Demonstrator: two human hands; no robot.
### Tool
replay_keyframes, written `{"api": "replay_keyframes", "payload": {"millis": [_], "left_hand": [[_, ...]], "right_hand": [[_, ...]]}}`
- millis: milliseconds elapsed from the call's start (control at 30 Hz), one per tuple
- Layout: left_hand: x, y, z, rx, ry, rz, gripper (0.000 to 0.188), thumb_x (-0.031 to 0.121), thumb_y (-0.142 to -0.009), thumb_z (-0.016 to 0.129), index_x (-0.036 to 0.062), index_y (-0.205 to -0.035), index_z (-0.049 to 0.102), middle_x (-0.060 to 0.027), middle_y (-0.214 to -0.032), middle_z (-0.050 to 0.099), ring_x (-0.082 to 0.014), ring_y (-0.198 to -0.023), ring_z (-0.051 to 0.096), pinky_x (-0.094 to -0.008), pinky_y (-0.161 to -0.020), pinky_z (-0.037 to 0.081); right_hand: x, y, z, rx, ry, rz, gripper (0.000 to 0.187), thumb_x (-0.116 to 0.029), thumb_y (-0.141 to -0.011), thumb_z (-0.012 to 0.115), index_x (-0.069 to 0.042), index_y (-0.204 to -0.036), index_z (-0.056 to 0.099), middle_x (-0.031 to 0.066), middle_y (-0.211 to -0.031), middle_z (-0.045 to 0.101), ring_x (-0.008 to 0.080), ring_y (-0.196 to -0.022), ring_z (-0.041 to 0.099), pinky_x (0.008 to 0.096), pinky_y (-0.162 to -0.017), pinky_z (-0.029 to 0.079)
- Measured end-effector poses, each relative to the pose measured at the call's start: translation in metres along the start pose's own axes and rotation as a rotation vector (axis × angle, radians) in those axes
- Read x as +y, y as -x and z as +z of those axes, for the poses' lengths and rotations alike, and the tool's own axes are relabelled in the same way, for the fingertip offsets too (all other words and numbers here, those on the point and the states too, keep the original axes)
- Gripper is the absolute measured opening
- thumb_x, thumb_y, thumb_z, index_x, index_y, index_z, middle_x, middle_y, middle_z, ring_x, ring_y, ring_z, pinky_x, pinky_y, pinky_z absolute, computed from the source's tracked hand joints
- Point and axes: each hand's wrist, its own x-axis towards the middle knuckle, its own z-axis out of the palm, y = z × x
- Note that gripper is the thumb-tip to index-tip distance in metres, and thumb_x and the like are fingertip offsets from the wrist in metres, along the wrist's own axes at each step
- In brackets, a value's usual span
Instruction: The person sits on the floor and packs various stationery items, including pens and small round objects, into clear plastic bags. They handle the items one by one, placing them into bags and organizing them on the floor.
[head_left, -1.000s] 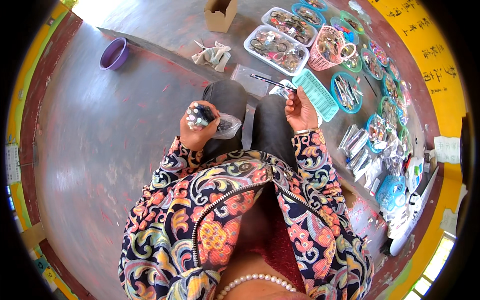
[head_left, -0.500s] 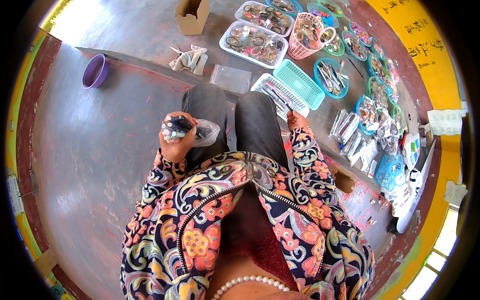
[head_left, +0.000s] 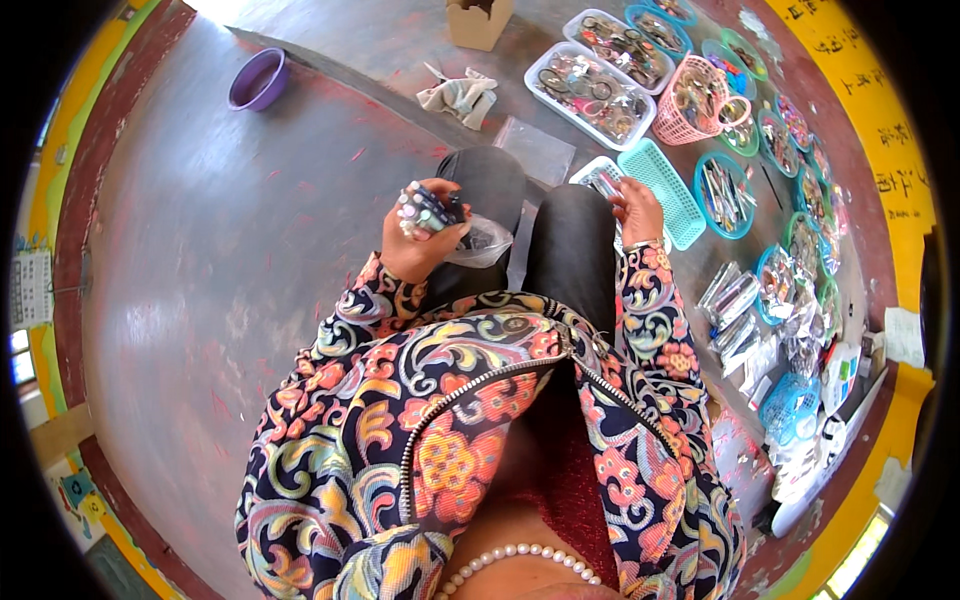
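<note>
My left hand [head_left: 412, 248] is closed around a bundle of pens [head_left: 428, 212], their light and dark ends pointing left. A clear plastic bag [head_left: 485, 243] hangs from the bundle beside my left knee. Above my right knee, my right hand [head_left: 642, 212] is at the white basket [head_left: 590, 168], fingers curled at some slim pens [head_left: 605, 183]. It appears to grip them, though how many is unclear. My hand and knee hide much of that basket.
An empty turquoise basket [head_left: 662, 185] adjoins the white one. Beyond stand a bowl of pens [head_left: 725, 195], a pink basket [head_left: 688, 105] and white trays [head_left: 590, 95]. Packaged bundles [head_left: 732, 300] lie right. A cloth [head_left: 462, 97], clear sheet [head_left: 537, 150] and purple basin [head_left: 258, 80] are on the floor.
The whole view has shifted, so the surroundings appear farther right. My right hand has moved forward over the white basket, its fingers now at the pens. My left hand still holds the bundle.
</note>
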Motion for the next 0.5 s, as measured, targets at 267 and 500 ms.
{"api": "replay_keyframes", "payload": {"millis": [267,500], "left_hand": [[0.002,0.001,0.004,-0.028,-0.125,0.014,0.043,-0.001,-0.066,0.069,0.0031,-0.104,0.050,-0.0030,-0.090,0.056,-0.0099,-0.082,0.055,-0.0234,-0.073,0.045],[0.002,0.002,0.005,-0.088,-0.063,0.010,0.038,-0.002,-0.068,0.068,0.0029,-0.101,0.051,-0.0045,-0.091,0.056,-0.0118,-0.083,0.054,-0.0259,-0.075,0.045]], "right_hand": [[-0.072,0.128,0.138,-0.717,0.480,-0.433,0.025,-0.011,-0.076,0.066,-0.007,-0.100,0.060,-0.0001,-0.084,0.058,0.0077,-0.066,0.052,0.0195,-0.059,0.042],[-0.062,0.128,0.138,-0.653,0.449,-0.557,0.020,-0.008,-0.076,0.066,-0.006,-0.095,0.061,-0.0009,-0.078,0.056,0.0068,-0.065,0.051,0.0189,-0.060,0.042]]}}
